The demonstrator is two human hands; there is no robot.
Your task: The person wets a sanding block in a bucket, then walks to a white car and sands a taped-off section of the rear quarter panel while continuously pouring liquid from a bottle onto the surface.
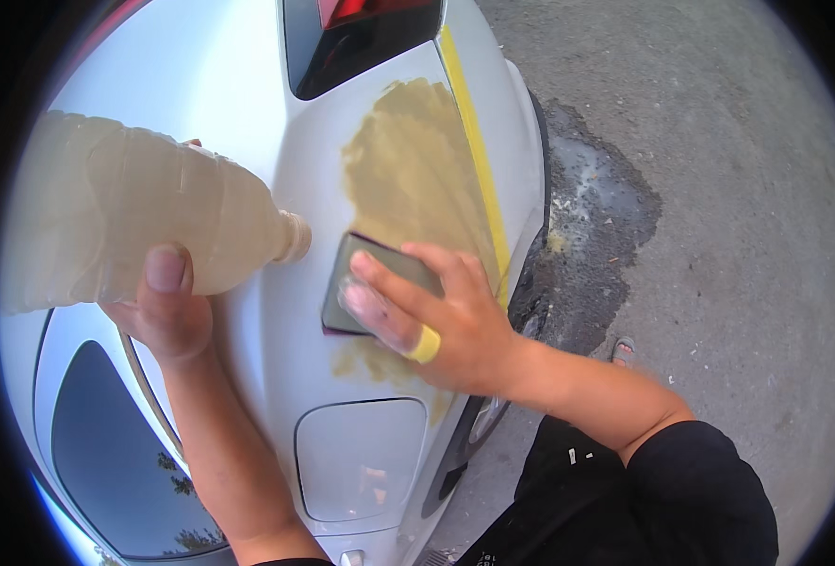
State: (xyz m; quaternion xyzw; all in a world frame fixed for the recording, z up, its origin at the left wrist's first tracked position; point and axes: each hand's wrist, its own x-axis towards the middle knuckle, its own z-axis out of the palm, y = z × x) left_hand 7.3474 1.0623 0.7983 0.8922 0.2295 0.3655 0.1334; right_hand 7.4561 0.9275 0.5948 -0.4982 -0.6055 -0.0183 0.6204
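Note:
My left hand (167, 311) grips a large clear plastic bottle (181, 208) with cloudy contents. The bottle lies nearly level in the air, its neck pointing right over the white car panel (309, 189). My right hand (460, 325) holds a grey-green sanding block (336, 300) flat on the panel. One finger of that hand is wrapped in clear film and yellow tape (425, 344). Under and around the block spreads a smeared yellowish-tan filler patch (403, 156). Whether liquid leaves the bottle cannot be made out.
A strip of yellow tape (475, 146) runs along the panel's right edge. The tail light (342, 57) sits above, a closed fuel flap (361, 462) below. Dark side glass (115, 462) is at lower left. Wet pavement (592, 217) lies beside the car.

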